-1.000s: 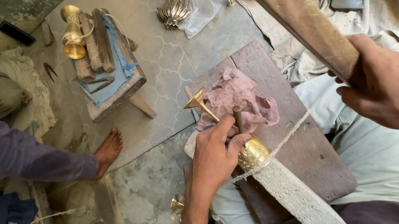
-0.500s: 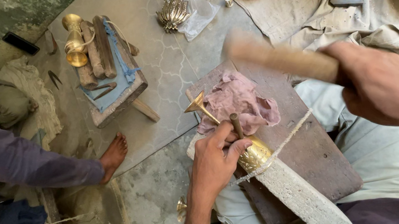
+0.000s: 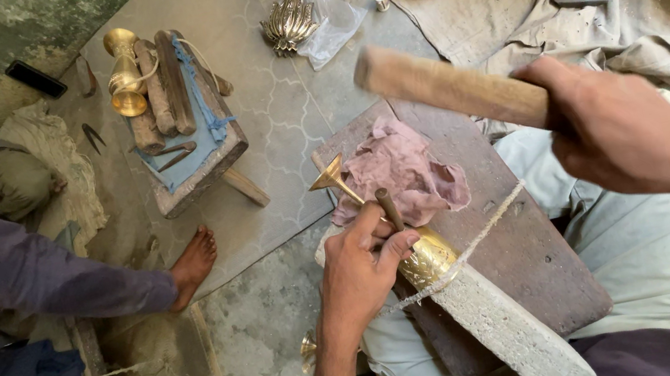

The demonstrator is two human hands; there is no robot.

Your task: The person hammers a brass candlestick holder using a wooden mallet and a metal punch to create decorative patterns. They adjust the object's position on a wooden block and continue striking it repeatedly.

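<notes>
The brass goblet (image 3: 414, 247) lies on its side, tied by a cord (image 3: 489, 230) onto the wooden board (image 3: 542, 271), just beside a pink rag (image 3: 405, 168). The left hand (image 3: 359, 271) pinches a small punch (image 3: 389, 208) against the goblet; the right hand (image 3: 619, 131) is clenched around a wooden mallet (image 3: 451, 89) raised above the board. The chasing looks mid-way, though how much of the pattern is finished cannot be told.

Under the left hand (image 3: 359, 271), a flat brown wooden board (image 3: 542, 271) holds a crumpled pink cloth (image 3: 405, 166), a shiny brass vase (image 3: 420, 255) and a long grey stone block (image 3: 507, 332).
</notes>
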